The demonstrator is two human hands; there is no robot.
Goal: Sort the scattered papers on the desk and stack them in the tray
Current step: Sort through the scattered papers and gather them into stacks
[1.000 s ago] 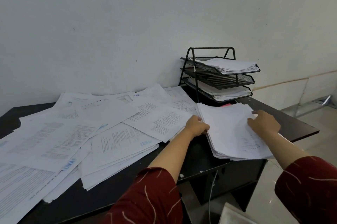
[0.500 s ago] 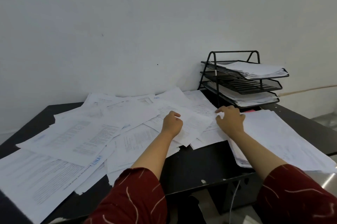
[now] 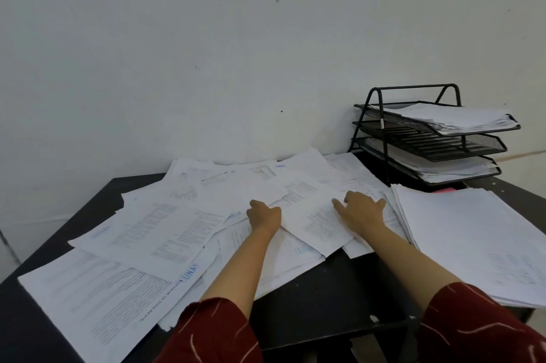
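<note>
Scattered printed papers cover the left and middle of the black desk. My left hand grips the left edge of a printed sheet lying on top of the pile. My right hand rests on the same sheet's right side, fingers spread. To the right of it lies a squared stack of white papers. The black three-tier mesh tray stands at the back right; its top and bottom tiers hold papers, and the middle tier looks empty.
A white wall runs behind the desk. A small pink item peeks out between the tray and the squared stack. The stack overhangs the desk's right front edge. Bare desk shows between my forearms.
Both hands left the squared stack on the right and moved left onto the scattered pile. They now lie on one printed sheet, and my view has turned left.
</note>
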